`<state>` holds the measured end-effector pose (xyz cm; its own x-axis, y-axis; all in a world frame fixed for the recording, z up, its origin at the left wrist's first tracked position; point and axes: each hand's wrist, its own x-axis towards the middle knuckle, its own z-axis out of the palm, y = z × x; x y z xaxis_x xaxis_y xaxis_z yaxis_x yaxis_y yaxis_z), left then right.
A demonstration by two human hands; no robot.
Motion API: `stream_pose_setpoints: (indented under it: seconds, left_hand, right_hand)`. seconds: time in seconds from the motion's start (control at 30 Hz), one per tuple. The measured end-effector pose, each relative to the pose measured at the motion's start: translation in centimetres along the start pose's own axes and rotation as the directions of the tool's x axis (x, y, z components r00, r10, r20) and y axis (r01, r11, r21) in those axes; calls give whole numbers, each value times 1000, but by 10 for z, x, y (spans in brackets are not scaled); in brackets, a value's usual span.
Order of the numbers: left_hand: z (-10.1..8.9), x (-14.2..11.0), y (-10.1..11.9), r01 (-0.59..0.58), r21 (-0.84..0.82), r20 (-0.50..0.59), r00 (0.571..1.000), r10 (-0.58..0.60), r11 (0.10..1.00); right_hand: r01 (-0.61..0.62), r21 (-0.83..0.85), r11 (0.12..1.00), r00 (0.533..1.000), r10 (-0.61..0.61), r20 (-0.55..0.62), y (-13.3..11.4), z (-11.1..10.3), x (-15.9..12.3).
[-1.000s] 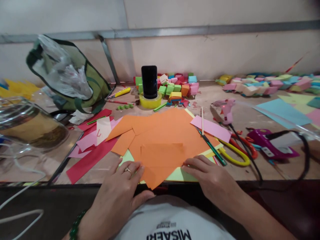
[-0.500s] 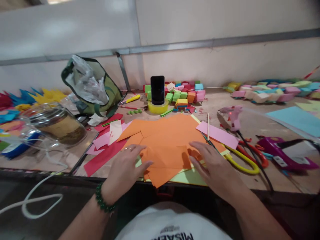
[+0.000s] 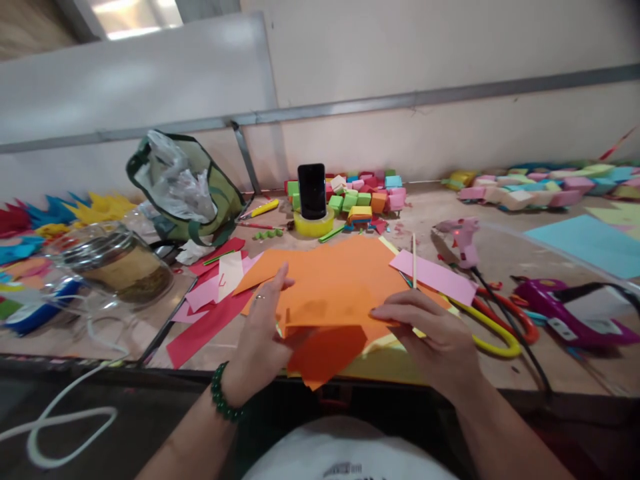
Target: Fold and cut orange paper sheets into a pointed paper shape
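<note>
A stack of orange paper sheets (image 3: 335, 280) lies at the near edge of the wooden table (image 3: 500, 240). My left hand (image 3: 263, 333), with a ring and a green bead bracelet, grips the left edge of the top orange sheet and lifts it. My right hand (image 3: 433, 333) pinches the same sheet at its right edge. The raised sheet casts a shadow on a darker orange piece (image 3: 325, 353) below it. A pale green sheet (image 3: 387, 357) lies under the stack.
A black phone (image 3: 311, 191) stands in a yellow tape roll (image 3: 314, 225) with coloured paper cubes (image 3: 365, 190) behind. A pink glue gun (image 3: 463, 237), yellow and red scissors (image 3: 493, 327), a purple tool (image 3: 560, 307), a glass jar (image 3: 113, 263), a green bag (image 3: 185, 187) and red paper strips (image 3: 205, 323) surround the stack.
Both hands went from lying flat on the orange paper to gripping the top sheet's edges and lifting it. The camera tilted upward.
</note>
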<state>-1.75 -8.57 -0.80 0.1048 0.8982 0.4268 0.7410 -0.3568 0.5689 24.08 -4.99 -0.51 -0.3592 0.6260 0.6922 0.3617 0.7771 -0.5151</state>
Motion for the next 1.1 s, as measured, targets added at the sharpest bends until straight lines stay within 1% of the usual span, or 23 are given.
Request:
stream_pose_setpoints:
  seconds: [0.07,0.1,0.13,0.17,0.2,0.27,0.3,0.33,0.4,0.47,0.57,0.63,0.7,0.8,0.9,0.97,1.03,1.1]
  left_hand:
    - [-8,-1,2,-159,20,4,987,159,987]
    - [-10,-3,4,-234,52,5,972,234,971]
    - [-10,-6,6,-296,96,-1,955,298,950]
    - [-9,-8,9,-339,152,-16,939,345,929]
    - [-6,-11,11,-367,210,-27,924,381,906]
    - [3,-16,18,-403,312,16,908,419,860]
    - [7,-17,21,-418,346,56,903,426,840]
    - [11,-18,23,-432,364,101,899,426,825]
    - [15,-18,27,-452,353,198,892,407,819]
    - [13,-15,27,-432,322,267,895,357,843]
    - [5,-12,22,-341,296,324,915,242,892]
    - [1,-10,16,-291,287,359,916,179,913]
    - [-2,-8,10,-252,291,386,913,128,923]
    - [-2,-4,4,-169,288,384,922,48,943]
    - [1,3,0,-55,251,381,923,-47,966]
    - [4,7,-1,-8,275,360,928,-95,962]
    - [9,9,-2,-4,334,324,939,-111,942]
    - [14,11,-3,-15,403,295,948,-115,915]
  right_hand:
    - [27,50,998,999,-28,25,-1,-4,0]
    - [32,35,999,998,-34,50,-1,-5,-1]
    - [35,-20,999,997,-34,76,-1,-4,-2]
    - [37,-115,993,995,-26,100,0,-3,-4]
    - [41,-234,971,993,-13,117,-1,-1,-6]
    - [70,-440,895,989,-4,149,-3,6,-10]
    - [100,-488,867,983,-10,184,-5,10,-12]
    - [132,-497,858,973,-16,231,-7,13,-14]
    - [187,-449,874,947,-39,319,-9,20,-16]
    - [189,-397,898,935,-41,351,-8,23,-18]
    - [153,-347,925,941,-29,336,-3,23,-21]
    - [114,-305,946,942,-6,336,-2,20,-21]
    - [48,-264,963,935,49,350,-2,17,-20]
    - [-87,-285,955,913,190,360,0,13,-17]
    - [-195,-387,901,910,314,272,8,10,-15]
    - [-253,-448,857,903,375,208,17,9,-16]
    - [-282,-505,816,895,413,167,23,9,-18]
    - [-248,-553,796,908,390,153,27,10,-19]
